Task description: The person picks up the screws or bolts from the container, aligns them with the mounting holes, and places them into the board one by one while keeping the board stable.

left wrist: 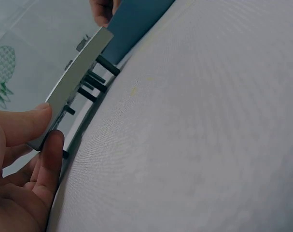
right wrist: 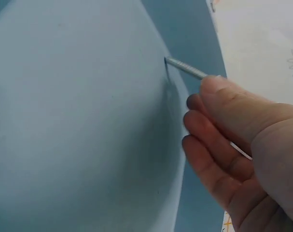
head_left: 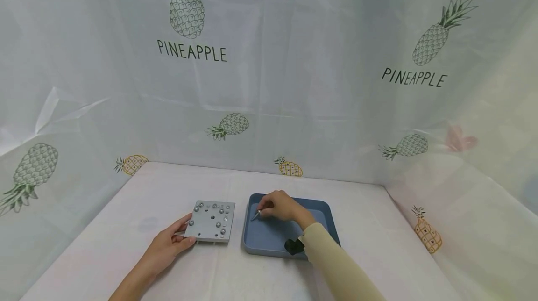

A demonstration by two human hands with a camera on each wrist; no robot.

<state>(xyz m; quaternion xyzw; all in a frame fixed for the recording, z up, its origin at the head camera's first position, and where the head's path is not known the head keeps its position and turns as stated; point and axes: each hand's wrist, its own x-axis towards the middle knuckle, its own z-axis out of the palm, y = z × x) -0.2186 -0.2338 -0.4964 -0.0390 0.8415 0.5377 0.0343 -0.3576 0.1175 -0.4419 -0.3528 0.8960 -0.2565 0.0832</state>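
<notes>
My left hand (head_left: 165, 246) grips a square silver metal plate (head_left: 206, 226) by its left edge, thumb on one side and fingers on the other. Several screws with round heads sit in the plate's holes, and their dark shanks (left wrist: 107, 65) stick out beneath it in the left wrist view. Over the left part of the blue tray (head_left: 269, 247), my right hand (head_left: 280, 206) pinches a silver screw (right wrist: 186, 67) between thumb and fingers. The screw's ridged shank points away from the fingertips, close over the tray floor; its head is hidden in the grip.
The tray stands just right of the plate on a white-covered table (head_left: 218, 275). A pale curtain (head_left: 294, 81) printed with pineapples rises behind the table and along its sides. A dark band or strap (head_left: 293, 246) shows at the right wrist, overlapping the tray's front rim.
</notes>
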